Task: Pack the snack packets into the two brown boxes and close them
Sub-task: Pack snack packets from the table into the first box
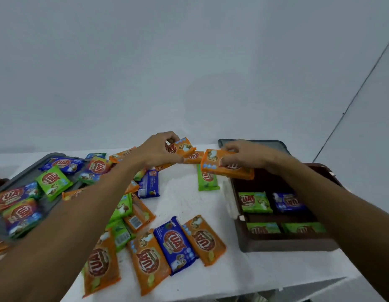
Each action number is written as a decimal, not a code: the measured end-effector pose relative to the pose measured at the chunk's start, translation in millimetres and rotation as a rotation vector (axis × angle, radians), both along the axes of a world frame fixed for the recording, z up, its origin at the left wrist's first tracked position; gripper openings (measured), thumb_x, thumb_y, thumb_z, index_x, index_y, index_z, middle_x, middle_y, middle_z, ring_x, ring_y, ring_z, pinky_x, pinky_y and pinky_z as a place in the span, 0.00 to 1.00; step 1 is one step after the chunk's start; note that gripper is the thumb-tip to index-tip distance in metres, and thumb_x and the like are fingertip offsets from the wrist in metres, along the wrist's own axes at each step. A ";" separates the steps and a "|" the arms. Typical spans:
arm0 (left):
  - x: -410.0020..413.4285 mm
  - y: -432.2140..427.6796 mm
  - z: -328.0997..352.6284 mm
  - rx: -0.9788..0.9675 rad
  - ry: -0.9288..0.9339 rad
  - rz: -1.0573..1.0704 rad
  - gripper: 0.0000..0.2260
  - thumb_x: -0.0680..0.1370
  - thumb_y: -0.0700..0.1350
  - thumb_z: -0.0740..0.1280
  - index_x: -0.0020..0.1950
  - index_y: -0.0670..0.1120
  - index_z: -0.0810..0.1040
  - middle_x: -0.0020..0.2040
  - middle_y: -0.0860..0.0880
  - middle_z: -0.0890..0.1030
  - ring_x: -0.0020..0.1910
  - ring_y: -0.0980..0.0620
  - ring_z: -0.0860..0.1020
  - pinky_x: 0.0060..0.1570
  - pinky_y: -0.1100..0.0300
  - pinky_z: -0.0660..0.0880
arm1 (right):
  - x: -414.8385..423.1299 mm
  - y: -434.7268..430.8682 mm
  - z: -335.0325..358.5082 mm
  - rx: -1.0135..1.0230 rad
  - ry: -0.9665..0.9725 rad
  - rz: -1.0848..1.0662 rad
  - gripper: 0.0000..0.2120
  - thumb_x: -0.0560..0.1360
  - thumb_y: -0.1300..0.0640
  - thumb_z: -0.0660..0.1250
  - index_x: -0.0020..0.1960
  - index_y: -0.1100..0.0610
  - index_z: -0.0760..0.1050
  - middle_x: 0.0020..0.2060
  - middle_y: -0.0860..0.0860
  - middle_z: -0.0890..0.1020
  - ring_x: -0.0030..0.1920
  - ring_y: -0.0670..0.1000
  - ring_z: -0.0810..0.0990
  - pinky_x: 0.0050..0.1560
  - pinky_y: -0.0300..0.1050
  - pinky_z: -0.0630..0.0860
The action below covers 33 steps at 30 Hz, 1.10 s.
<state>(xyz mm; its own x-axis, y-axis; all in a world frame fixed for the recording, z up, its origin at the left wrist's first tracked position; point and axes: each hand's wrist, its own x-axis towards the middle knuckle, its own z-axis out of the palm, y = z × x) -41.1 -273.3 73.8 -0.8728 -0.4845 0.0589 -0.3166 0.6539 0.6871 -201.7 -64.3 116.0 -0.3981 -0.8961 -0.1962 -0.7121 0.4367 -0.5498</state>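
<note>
Several orange, green and blue snack packets lie spread over the white table (184,201). My left hand (160,150) is closed on a small orange packet (184,147) at the far middle. My right hand (241,154) grips a larger orange packet (213,164), held over the far left corner of the open brown box (282,241) on the right. That box holds two green packets in front, plus a green packet (254,201) and a blue packet (287,201) behind them. Its dark lid (276,144) stands open at the back.
A grey tray or lid (45,205) on the left holds more packets. A green packet (207,179) lies just left of the box. Three packets (176,247) sit near the table's front edge, which drops off at the lower right. A plain wall rises behind.
</note>
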 end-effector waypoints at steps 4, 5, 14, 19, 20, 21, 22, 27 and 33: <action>-30.3 44.3 15.6 -0.176 -0.041 -0.093 0.25 0.67 0.54 0.78 0.61 0.51 0.76 0.55 0.53 0.77 0.50 0.54 0.77 0.46 0.61 0.75 | -35.6 61.9 9.7 0.094 0.030 -0.043 0.24 0.64 0.40 0.77 0.54 0.48 0.75 0.46 0.45 0.81 0.45 0.47 0.81 0.42 0.40 0.74; -38.8 57.4 19.1 -0.211 -0.049 -0.114 0.25 0.68 0.53 0.78 0.62 0.51 0.76 0.55 0.53 0.77 0.50 0.54 0.76 0.46 0.62 0.74 | -44.7 74.1 7.5 0.132 0.086 -0.048 0.26 0.63 0.41 0.78 0.55 0.48 0.72 0.47 0.45 0.80 0.45 0.47 0.80 0.42 0.40 0.74; -108.1 158.8 20.8 -0.465 -0.218 -0.304 0.31 0.66 0.59 0.76 0.66 0.53 0.73 0.56 0.52 0.78 0.53 0.51 0.77 0.50 0.53 0.76 | -114.2 140.9 -54.4 0.339 0.673 0.185 0.29 0.64 0.36 0.72 0.62 0.43 0.71 0.55 0.46 0.77 0.53 0.51 0.77 0.48 0.47 0.74; -137.2 198.0 -5.8 -0.766 -0.456 -0.402 0.30 0.67 0.58 0.75 0.66 0.50 0.73 0.58 0.48 0.77 0.56 0.46 0.76 0.45 0.53 0.72 | -124.2 147.4 -82.7 0.356 0.936 0.297 0.24 0.71 0.39 0.68 0.62 0.51 0.75 0.58 0.51 0.76 0.57 0.54 0.77 0.50 0.49 0.71; -141.5 202.5 -13.0 -0.796 -0.486 -0.419 0.28 0.68 0.57 0.75 0.64 0.50 0.74 0.58 0.48 0.76 0.56 0.45 0.76 0.44 0.52 0.72 | -125.4 147.3 -85.7 0.330 0.959 0.292 0.23 0.73 0.42 0.68 0.63 0.52 0.74 0.58 0.53 0.76 0.57 0.55 0.77 0.49 0.49 0.72; -144.4 205.8 -20.0 -0.820 -0.517 -0.433 0.25 0.69 0.56 0.74 0.63 0.49 0.75 0.59 0.48 0.75 0.56 0.44 0.76 0.43 0.51 0.72 | -125.1 146.4 -87.4 0.310 0.963 0.288 0.22 0.74 0.44 0.68 0.64 0.53 0.73 0.59 0.53 0.75 0.57 0.56 0.77 0.48 0.49 0.72; -147.6 208.4 -27.1 -0.843 -0.545 -0.439 0.23 0.70 0.54 0.74 0.62 0.47 0.76 0.61 0.47 0.74 0.55 0.44 0.77 0.43 0.51 0.71 | -125.7 145.1 -88.5 0.302 0.951 0.290 0.22 0.74 0.45 0.68 0.65 0.53 0.72 0.59 0.54 0.75 0.57 0.56 0.77 0.46 0.49 0.73; -156.4 207.7 -51.7 -0.975 -0.576 -0.405 0.26 0.71 0.57 0.73 0.64 0.47 0.74 0.59 0.46 0.77 0.56 0.43 0.78 0.45 0.50 0.73 | -130.1 144.1 -97.3 0.381 0.817 0.274 0.29 0.71 0.42 0.72 0.67 0.52 0.69 0.60 0.54 0.76 0.57 0.56 0.77 0.50 0.49 0.72; -156.4 207.8 -58.3 -0.973 -0.684 -0.329 0.37 0.68 0.60 0.75 0.71 0.47 0.67 0.61 0.45 0.77 0.57 0.43 0.78 0.48 0.50 0.73 | -133.6 143.4 -103.9 0.417 0.747 0.201 0.33 0.68 0.39 0.73 0.67 0.52 0.68 0.61 0.54 0.75 0.58 0.56 0.76 0.55 0.52 0.72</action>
